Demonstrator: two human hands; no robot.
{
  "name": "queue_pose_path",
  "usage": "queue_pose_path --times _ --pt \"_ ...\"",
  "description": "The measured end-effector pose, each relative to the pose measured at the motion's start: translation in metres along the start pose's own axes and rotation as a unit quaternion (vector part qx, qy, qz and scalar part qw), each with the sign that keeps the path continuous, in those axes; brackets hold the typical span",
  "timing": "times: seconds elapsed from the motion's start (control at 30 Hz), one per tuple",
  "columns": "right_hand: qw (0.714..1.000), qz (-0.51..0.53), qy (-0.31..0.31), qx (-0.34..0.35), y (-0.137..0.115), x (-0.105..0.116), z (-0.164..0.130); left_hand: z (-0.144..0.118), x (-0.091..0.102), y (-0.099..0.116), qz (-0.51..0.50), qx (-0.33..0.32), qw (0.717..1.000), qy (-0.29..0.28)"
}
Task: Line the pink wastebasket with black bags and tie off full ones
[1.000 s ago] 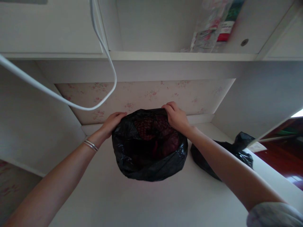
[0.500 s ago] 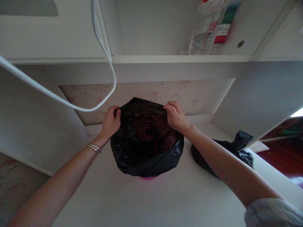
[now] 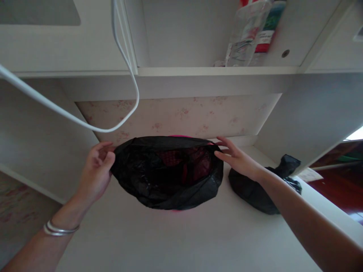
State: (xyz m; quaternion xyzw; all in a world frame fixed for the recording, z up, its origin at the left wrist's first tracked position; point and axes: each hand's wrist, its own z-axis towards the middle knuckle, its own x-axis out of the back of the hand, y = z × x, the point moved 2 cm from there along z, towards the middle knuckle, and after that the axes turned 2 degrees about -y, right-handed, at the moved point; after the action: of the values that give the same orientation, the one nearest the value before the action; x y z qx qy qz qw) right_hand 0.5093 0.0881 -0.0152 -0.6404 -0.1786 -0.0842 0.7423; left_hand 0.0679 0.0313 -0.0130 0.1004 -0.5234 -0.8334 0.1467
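Observation:
A black plastic bag (image 3: 159,189) sits on a white desk surface (image 3: 181,241), its mouth stretched wide and showing dark red patterned contents (image 3: 195,166). A thin pink rim (image 3: 176,136) peeks out at the bag's far edge and underside. My left hand (image 3: 96,172) pinches the bag's left edge between thumb and fingers. My right hand (image 3: 235,158) rests at the bag's right edge with fingers extended and apart, touching the plastic without a clear grip.
A second black bag (image 3: 255,189), tied shut, lies on the desk to the right. A white cable (image 3: 124,56) loops down from above at the left. A shelf (image 3: 215,70) overhead holds a clear plastic bottle (image 3: 244,37). Floral wallpaper backs the alcove.
Both hands moved apart, pulling the bag's mouth much wider and lower. My right hand has loosened from a closed grip to spread fingers. My left hand shifted left and down.

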Motion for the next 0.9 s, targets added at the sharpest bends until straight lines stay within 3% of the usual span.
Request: queue_pose_path --times 0.13,0.3,0.37,0.47,0.63,0.9 --pt "0.998 0.036 -0.022 -0.044 0.003 0.0 -0.006 -0.01 0.006 -0.01 -0.006 0.107 0.993 -0.055" --pt "0.998 0.025 0.044 -0.037 0.002 0.009 -0.001 -0.021 0.01 -0.028 0.027 0.288 0.944 -0.158" --pt "0.996 0.033 0.074 -0.021 -0.002 0.015 0.001 -0.021 0.014 -0.025 0.026 0.295 0.943 -0.15" --pt "0.989 0.083 0.117 0.022 -0.016 0.024 0.001 -0.015 0.02 -0.01 0.008 0.278 0.957 -0.086" --pt "0.956 0.213 0.197 0.045 -0.04 0.034 -0.002 -0.01 0.022 0.011 -0.055 0.274 0.959 -0.041" --pt "0.947 0.277 0.156 0.039 -0.032 0.032 -0.016 -0.023 0.024 0.017 -0.063 0.309 0.947 -0.054"
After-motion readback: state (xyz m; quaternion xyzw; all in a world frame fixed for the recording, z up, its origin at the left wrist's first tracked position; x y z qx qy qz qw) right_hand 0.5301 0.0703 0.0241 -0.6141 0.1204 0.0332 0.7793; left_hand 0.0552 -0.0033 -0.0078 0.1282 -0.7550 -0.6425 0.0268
